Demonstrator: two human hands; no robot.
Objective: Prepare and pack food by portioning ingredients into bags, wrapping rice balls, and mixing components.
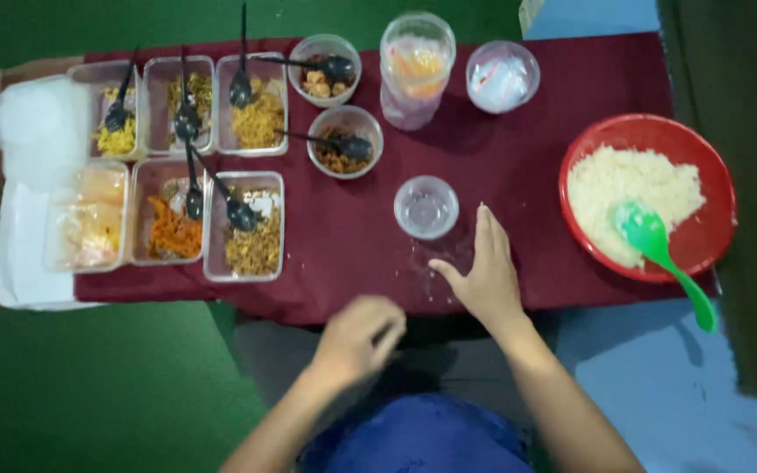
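While beside the right hand [482, 278], small clear cup [427, 207].

Red bowl [718, 229], green spoon [659, 250], maroon cloth [519, 166].

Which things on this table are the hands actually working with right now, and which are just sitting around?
In hand:
right hand, flat on the maroon cloth
small clear cup, just beyond its fingertips
left hand, blurred, off the table edge

Lying about:
red bowl of rice with green spoon
topping trays with black spoons
tall lidded tub
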